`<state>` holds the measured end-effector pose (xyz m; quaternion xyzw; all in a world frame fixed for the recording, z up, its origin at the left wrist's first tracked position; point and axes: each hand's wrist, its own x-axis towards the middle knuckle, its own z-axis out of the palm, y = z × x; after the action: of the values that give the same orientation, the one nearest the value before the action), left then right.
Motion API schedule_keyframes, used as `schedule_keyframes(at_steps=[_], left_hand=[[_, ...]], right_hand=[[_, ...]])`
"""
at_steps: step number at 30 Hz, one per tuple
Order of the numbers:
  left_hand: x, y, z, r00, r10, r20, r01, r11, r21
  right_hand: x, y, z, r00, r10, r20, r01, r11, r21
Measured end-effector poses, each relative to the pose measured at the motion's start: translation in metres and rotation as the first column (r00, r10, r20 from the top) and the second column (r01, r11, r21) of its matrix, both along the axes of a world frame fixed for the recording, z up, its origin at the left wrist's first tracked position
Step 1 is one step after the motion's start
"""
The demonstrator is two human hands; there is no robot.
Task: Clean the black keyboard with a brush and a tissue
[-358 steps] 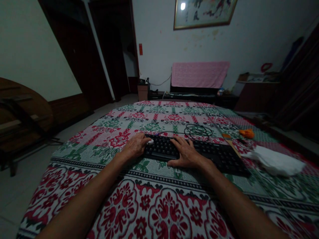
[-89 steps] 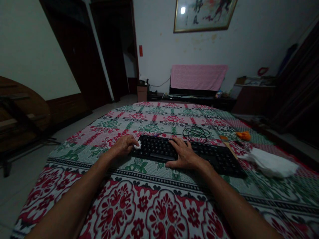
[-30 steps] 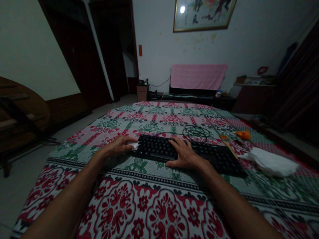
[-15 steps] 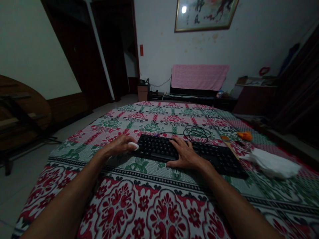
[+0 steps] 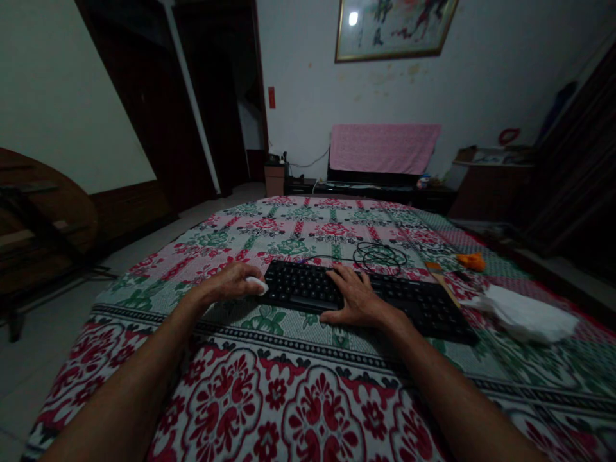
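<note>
A black keyboard (image 5: 298, 289) lies on the patterned cloth in front of me, angled down to the right. My left hand (image 5: 237, 281) is closed around a folded white tissue (image 5: 257, 285), which touches the keyboard's left end. Across the middle of the keys rests my right hand (image 5: 355, 296), its fingers spread and flat, with the thumb over the front edge. The keys under its palm are hidden. Behind the keyboard, its thin black cable (image 5: 380, 256) lies in a loose coil.
A white tissue pack (image 5: 529, 314) sits right of the keyboard, near an orange crumpled item (image 5: 471, 261) and a brush-like tool with a pale handle (image 5: 447, 289). The red-and-green floral cloth (image 5: 317, 410) covers the table. A folded round tabletop (image 5: 43, 205) leans at left.
The tissue in my left hand has tilted slightly and shifted a little down at the keyboard's left end. My right hand stays in place on the keys.
</note>
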<state>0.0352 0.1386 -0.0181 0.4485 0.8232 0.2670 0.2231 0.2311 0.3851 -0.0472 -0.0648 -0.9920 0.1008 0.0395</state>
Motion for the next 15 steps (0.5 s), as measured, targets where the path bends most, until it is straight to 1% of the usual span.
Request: schedule_keyframes(at_steps=[4, 7, 10, 13, 15], left_hand=[[0.0, 0.0, -0.002, 0.998, -0.046, -0.05, 0.043, 0.997, -0.06], [-0.006, -0.004, -0.003, 0.998, -0.004, -0.068, -0.002, 0.997, -0.078], [-0.007, -0.006, -0.001, 0.999, 0.036, -0.019, -0.037, 0.998, -0.049], [0.002, 0.001, 0.001, 1.0, 0.007, 0.026, -0.007, 1.0, 0.008], [0.007, 0.005, 0.0, 1.0, -0.017, -0.004, 0.017, 1.0, 0.01]], right_hand=[[0.0, -0.001, 0.002, 1.0, -0.004, 0.003, 0.004, 1.0, 0.001], [0.0, -0.001, 0.001, 1.0, 0.0, -0.004, 0.0, 1.0, 0.001], [-0.001, 0.0, -0.001, 1.0, 0.0, -0.002, 0.0, 1.0, -0.003], [-0.002, 0.001, -0.002, 1.0, 0.001, -0.003, -0.001, 1.0, -0.008], [-0.002, 0.001, -0.003, 1.0, -0.001, -0.002, 0.001, 1.0, -0.007]])
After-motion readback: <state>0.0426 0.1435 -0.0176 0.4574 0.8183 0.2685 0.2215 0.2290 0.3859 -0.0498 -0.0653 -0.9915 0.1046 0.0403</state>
